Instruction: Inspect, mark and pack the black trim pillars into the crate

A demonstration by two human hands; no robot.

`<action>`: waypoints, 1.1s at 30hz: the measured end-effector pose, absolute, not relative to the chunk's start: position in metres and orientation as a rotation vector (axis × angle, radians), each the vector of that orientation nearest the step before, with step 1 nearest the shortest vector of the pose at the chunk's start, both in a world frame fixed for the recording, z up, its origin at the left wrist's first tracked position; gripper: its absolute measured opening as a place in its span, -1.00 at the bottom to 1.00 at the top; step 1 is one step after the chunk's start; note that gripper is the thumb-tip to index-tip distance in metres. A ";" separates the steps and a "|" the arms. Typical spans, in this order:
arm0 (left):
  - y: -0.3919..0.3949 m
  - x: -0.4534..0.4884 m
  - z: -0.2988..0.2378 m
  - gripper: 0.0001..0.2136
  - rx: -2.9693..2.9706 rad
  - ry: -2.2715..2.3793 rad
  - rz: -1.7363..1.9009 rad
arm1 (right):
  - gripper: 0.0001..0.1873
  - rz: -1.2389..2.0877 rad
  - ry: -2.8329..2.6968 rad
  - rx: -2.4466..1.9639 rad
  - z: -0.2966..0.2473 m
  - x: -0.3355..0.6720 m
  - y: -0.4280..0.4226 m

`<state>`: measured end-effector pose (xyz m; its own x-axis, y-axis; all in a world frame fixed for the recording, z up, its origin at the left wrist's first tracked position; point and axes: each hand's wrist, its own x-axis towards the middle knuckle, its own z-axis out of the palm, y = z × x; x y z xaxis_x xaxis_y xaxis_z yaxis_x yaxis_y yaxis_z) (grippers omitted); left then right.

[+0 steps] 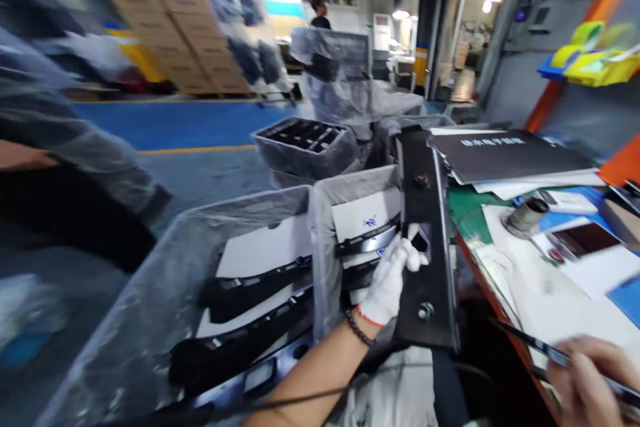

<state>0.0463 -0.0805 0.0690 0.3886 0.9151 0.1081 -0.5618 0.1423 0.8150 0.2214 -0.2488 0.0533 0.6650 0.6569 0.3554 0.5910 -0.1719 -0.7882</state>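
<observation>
Closest to me, as I watch remotely, the bare left forearm (320, 367) crosses in front of two plastic-lined bins, the near bin (130, 320) and the one beside it (355, 181), both holding dark parts (260, 293) and white sheets (270, 243); to the right runs a cluttered workbench (480, 260); between bins and bench is the long black panel (435, 207), its length running away from me; my gloved left hand (393, 280) grips it at the square hole, fingers closed on the edge; my bare right hand (585, 373), blurred, is closed around a thin dark stick (537, 345) by the bench edge; I judge that a one-handed hold off-centre could let the panel twist and knock a bin rim or the bench; smooth glove fabric might slip; the stick's tip, swung carelessly, could scratch the panel.
</observation>
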 end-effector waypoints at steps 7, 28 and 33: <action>-0.088 0.051 0.076 -0.61 0.968 0.525 1.096 | -0.81 0.328 -0.942 -1.558 0.074 0.192 -0.277; -0.119 0.045 0.067 -0.67 1.126 0.445 0.783 | -0.67 0.027 -0.652 -1.477 0.117 0.231 -0.231; -0.128 0.040 0.053 -0.69 1.199 0.401 0.666 | -0.65 0.029 -0.659 -1.319 0.136 0.247 -0.208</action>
<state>0.0399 -0.1282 0.0528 0.7458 0.6636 0.0580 -0.2593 0.2090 0.9429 0.2474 -0.2077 0.1364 0.8190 0.3810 0.4291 0.3418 0.2767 -0.8981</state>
